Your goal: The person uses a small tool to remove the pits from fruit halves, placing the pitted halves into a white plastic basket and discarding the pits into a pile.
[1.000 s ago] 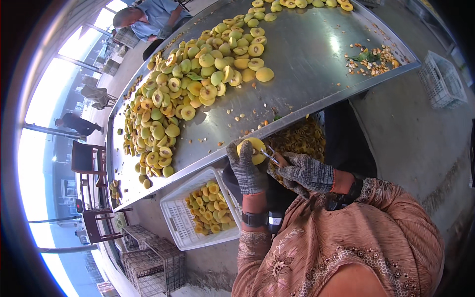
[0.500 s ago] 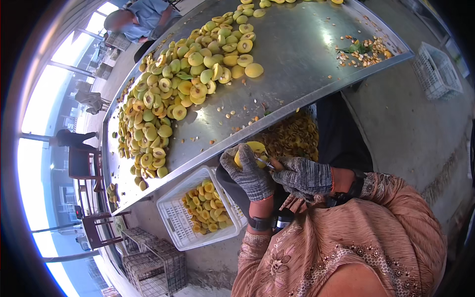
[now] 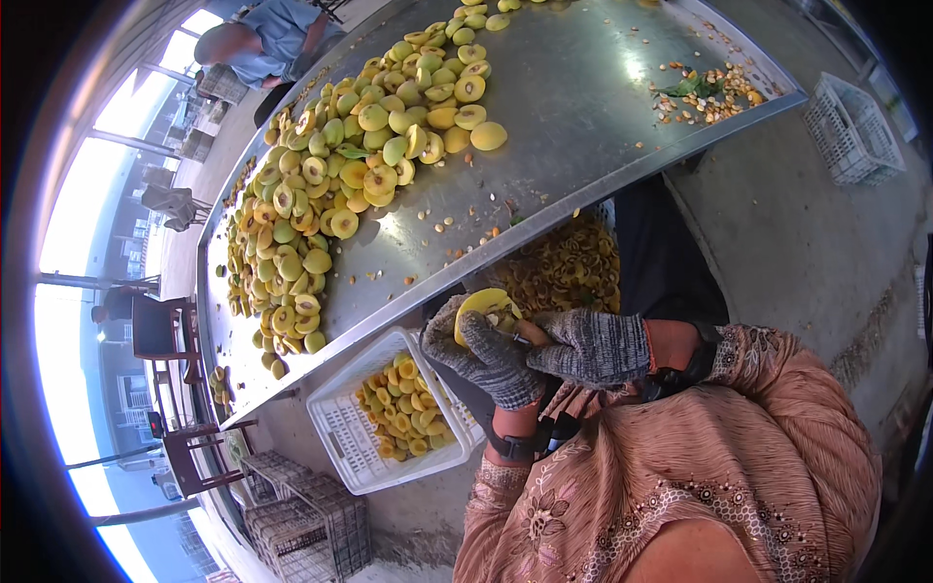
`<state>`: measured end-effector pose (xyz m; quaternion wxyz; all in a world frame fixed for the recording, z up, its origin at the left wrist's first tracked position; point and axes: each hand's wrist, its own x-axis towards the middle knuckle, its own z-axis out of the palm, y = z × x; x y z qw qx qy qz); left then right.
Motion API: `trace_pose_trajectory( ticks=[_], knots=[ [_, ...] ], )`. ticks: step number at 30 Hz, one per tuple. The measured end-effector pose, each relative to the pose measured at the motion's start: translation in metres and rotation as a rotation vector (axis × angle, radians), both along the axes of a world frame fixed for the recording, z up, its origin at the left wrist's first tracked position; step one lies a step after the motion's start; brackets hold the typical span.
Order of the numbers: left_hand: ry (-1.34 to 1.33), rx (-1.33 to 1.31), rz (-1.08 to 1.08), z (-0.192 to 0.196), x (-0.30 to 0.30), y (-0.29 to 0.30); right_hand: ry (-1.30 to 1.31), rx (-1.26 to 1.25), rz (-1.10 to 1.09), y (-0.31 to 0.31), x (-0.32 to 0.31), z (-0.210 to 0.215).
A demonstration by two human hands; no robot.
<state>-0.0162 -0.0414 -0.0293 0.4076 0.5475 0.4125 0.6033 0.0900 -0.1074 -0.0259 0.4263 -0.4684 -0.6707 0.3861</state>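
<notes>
Yellow, rounded piece of fruit (image 3: 473,313) sits in the left hand in a grey knitted glove (image 3: 486,356), just off the near edge of the silvery sheet-metal table (image 3: 573,107); glove fingers curl round its rim and underside, grip narrow. Right hand in a matching grey knitted glove (image 3: 598,348) is closed round a small brown-handled tool (image 3: 533,333), tool end up against the fruit; exact contact too small to tell. Fruit likely light, firm-skinned, softer at the flesh, probably juicy and slippery where cut; would bruise or tear if squeezed hard. Best hold: outer skin, cupped from below, fingertips clear of the tool side. Tool looks stiff, light; take by handle.
</notes>
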Motion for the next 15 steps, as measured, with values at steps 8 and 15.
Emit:
trace_pose_trajectory(
  ticks=[8, 15],
  knots=[
    [-0.616, -0.316, -0.619, 0.035, -0.002, 0.007, -0.224, 0.033, 0.003, 0.002, 0.017, -0.001],
    [0.222, 0.03, -0.45, 0.044, 0.001, 0.023, 0.079, -0.068, -0.084, 0.001, 0.007, 0.002]
  ],
)
